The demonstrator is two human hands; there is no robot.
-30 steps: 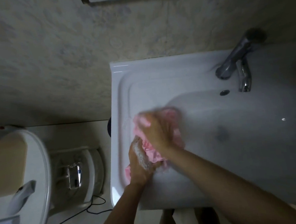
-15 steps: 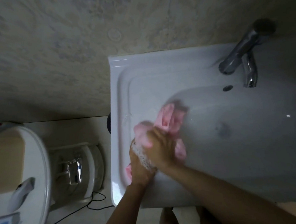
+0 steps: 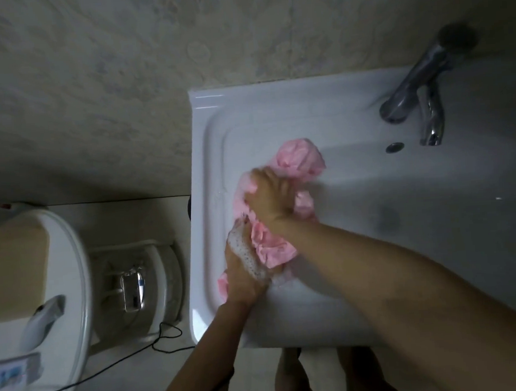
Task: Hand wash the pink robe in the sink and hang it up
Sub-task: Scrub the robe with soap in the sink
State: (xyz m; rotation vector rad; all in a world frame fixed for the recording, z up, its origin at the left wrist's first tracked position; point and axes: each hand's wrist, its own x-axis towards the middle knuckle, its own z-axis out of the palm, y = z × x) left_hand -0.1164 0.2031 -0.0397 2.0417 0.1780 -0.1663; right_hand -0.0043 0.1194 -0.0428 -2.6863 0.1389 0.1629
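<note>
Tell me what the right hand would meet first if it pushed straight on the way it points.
The bunched pink robe that the right hand grips lies ahead; beyond that, probably the raised left rim of the white ceramic sink, though depth is unclear.

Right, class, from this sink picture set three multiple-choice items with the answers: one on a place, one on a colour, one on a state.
1. Where in the sink does the robe lie?
A) at its left side
B) at its right side
C) hung over its front rim

2. What colour is the robe?
A) blue
B) pink
C) white

3. What state is the left hand in?
A) dry and idle
B) flat on the rim
C) foamy, gripping the robe

Answers:
1 A, the bunched cloth sits by the left wall of the basin.
2 B, its folds are pink.
3 C, white foam covers the hand, which holds the cloth.
</note>
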